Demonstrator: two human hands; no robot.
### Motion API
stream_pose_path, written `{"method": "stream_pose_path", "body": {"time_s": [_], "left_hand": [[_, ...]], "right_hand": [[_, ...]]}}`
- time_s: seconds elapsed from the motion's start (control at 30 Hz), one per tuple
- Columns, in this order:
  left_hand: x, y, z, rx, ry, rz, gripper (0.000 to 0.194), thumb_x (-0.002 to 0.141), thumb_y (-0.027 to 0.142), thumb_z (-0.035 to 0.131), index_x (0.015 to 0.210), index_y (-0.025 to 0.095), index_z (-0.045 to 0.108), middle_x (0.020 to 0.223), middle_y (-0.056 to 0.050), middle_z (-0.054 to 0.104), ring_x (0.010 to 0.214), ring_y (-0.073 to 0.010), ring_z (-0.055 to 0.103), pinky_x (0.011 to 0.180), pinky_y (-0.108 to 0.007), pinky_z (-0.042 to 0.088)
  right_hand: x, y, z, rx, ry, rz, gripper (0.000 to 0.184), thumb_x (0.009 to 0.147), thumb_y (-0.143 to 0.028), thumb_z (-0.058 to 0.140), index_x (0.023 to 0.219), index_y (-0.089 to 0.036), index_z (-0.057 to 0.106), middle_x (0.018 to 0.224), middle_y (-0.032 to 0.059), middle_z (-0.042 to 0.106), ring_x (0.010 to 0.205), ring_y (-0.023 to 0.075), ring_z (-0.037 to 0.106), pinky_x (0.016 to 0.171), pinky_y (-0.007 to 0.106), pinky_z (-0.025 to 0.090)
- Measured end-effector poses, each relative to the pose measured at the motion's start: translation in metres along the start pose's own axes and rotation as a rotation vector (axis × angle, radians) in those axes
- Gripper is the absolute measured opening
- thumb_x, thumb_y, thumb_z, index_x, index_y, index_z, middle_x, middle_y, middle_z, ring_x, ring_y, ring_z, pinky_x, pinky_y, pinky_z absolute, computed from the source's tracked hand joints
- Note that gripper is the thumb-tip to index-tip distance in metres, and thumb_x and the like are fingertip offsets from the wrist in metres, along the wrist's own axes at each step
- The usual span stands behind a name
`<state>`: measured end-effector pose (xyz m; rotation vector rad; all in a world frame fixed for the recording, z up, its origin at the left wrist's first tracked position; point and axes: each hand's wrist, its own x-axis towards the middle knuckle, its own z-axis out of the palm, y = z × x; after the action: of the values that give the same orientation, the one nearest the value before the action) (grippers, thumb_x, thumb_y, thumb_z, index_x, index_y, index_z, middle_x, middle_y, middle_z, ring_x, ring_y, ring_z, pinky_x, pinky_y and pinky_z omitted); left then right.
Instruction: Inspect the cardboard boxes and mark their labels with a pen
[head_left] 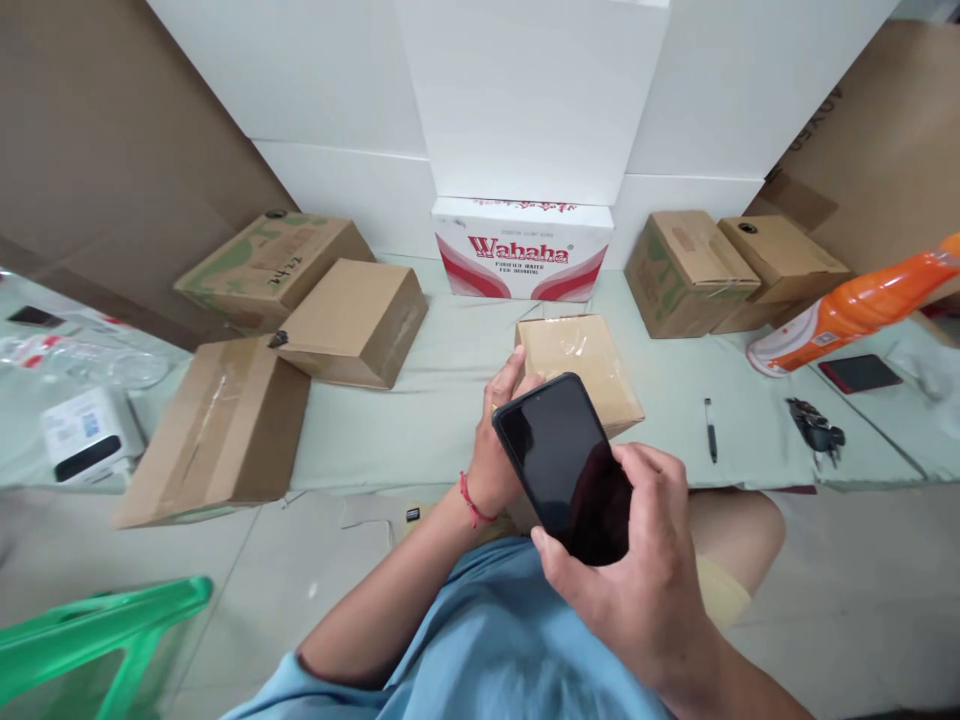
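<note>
Likely slippery, the smartphone [561, 465] suits edge-holding, right hand [651, 560] clamping it; left hand [493, 455], at its 9 o'clock: grip unclear.

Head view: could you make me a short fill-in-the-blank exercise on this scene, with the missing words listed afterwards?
The right hand grips a dark ____.
The bracelet on the left wrist is coloured ____.
In large red letters, the white carton at the back reads ____.
The pen lies to the ____ of the taped box by the hands.

Missing words: phone; red; Wahaha; right.
</note>
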<state>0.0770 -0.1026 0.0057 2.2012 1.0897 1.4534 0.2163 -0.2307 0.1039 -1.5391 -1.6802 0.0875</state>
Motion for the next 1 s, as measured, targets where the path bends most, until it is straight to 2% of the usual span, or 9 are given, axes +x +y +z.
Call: {"method": "stream_pose_path", "body": {"time_s": [0.07, 0.17, 0.4, 0.53, 0.63, 0.73, 0.83, 0.93, 1.0], "left_hand": [[0.001, 0.0, 0.0, -0.023, 0.019, 0.028, 0.043, 0.108, 0.031, 0.064, 0.151, 0.034, 0.058, 0.152, -0.009, 0.067, 0.163, -0.0314, 0.046, 0.134, -0.061, 0.042], [0.002, 0.0, -0.001, -0.066, 0.045, 0.005, 0.044, 0.107, 0.032, 0.067, 0.15, 0.037, 0.059, 0.153, -0.007, 0.067, 0.161, -0.0315, 0.049, 0.131, -0.058, 0.047], [0.0, -0.002, -0.001, 0.031, 0.063, 0.086, 0.047, 0.107, 0.041, 0.068, 0.15, 0.025, 0.057, 0.172, -0.02, 0.048, 0.164, -0.036, 0.044, 0.127, -0.057, 0.05], [0.002, -0.013, -0.024, -0.01, -0.005, 0.088, 0.068, 0.1, 0.048, 0.078, 0.158, 0.026, 0.051, 0.176, -0.022, 0.042, 0.166, -0.0385, 0.041, 0.128, -0.06, 0.048], [0.0, -0.032, -0.057, -0.164, -0.042, -0.018, 0.087, 0.09, 0.054, 0.089, 0.162, 0.029, 0.047, 0.177, -0.022, 0.041, 0.166, -0.04, 0.04, 0.129, -0.062, 0.044], [-0.006, -0.057, -0.088, -0.408, 0.071, -0.253, 0.097, 0.085, 0.052, 0.094, 0.164, 0.039, 0.039, 0.175, -0.019, 0.045, 0.144, -0.0316, 0.067, 0.114, -0.048, 0.059], [-0.014, -0.078, -0.108, -0.5, 0.225, -0.552, 0.087, 0.081, 0.051, 0.095, 0.153, 0.031, 0.05, 0.162, -0.02, 0.059, 0.119, -0.0249, 0.078, 0.104, -0.042, 0.064], [-0.027, -0.088, -0.115, -0.393, 0.3, -0.763, 0.072, 0.077, 0.058, 0.094, 0.128, 0.019, 0.061, 0.14, -0.019, 0.071, 0.117, -0.0282, 0.077, 0.111, -0.049, 0.06], [-0.041, -0.087, -0.114, -0.36, 0.283, -0.82, 0.074, 0.074, 0.064, 0.094, 0.124, 0.019, 0.062, 0.133, -0.019, 0.074, 0.116, -0.0306, 0.078, 0.111, -0.052, 0.061]], "right_hand": [[-0.001, 0.0, -0.002, -0.012, 0.015, 0.015, 0.069, 0.09, -0.041, 0.077, 0.147, -0.015, 0.048, 0.131, 0.018, 0.056, 0.123, 0.0331, 0.061, 0.094, 0.05, 0.064], [-0.001, 0.002, -0.005, -0.037, 0.037, 0.025, 0.071, 0.089, -0.045, 0.079, 0.147, -0.017, 0.049, 0.131, 0.0175, 0.056, 0.122, 0.0337, 0.061, 0.092, 0.051, 0.065], [-0.001, 0.002, -0.011, -0.048, 0.039, 0.05, 0.07, 0.091, -0.052, 0.077, 0.148, -0.022, 0.048, 0.131, 0.0168, 0.056, 0.122, 0.0357, 0.061, 0.091, 0.051, 0.064], [0.002, 0.013, -0.025, -0.078, 0.103, 0.061, 0.07, 0.089, -0.057, 0.079, 0.144, -0.022, 0.052, 0.128, 0.0155, 0.059, 0.116, 0.0345, 0.064, 0.093, 0.051, 0.062], [0.006, 0.048, -0.035, -0.149, 0.188, 0.21, 0.077, 0.082, -0.067, 0.083, 0.138, -0.02, 0.057, 0.127, 0.0158, 0.059, 0.116, 0.0361, 0.064, 0.099, 0.055, 0.059], [0.01, 0.103, -0.031, -0.257, 0.18, 0.419, 0.085, 0.075, -0.071, 0.082, 0.136, -0.017, 0.058, 0.131, 0.0189, 0.057, 0.119, 0.0391, 0.064, 0.103, 0.058, 0.056], [0.011, 0.156, -0.012, -0.383, 0.027, 0.588, 0.086, 0.074, -0.07, 0.079, 0.137, -0.016, 0.057, 0.134, 0.0211, 0.056, 0.109, 0.0381, 0.065, 0.095, 0.057, 0.058], [0.01, 0.191, 0.007, -0.478, -0.143, 0.684, 0.087, 0.076, -0.068, 0.075, 0.14, -0.011, 0.057, 0.134, 0.0243, 0.057, 0.102, 0.0383, 0.067, 0.092, 0.057, 0.059], [0.008, 0.205, 0.015, -0.518, -0.215, 0.734, 0.091, 0.078, -0.069, 0.072, 0.143, -0.007, 0.057, 0.136, 0.0267, 0.057, 0.102, 0.0398, 0.068, 0.091, 0.056, 0.059]]}}
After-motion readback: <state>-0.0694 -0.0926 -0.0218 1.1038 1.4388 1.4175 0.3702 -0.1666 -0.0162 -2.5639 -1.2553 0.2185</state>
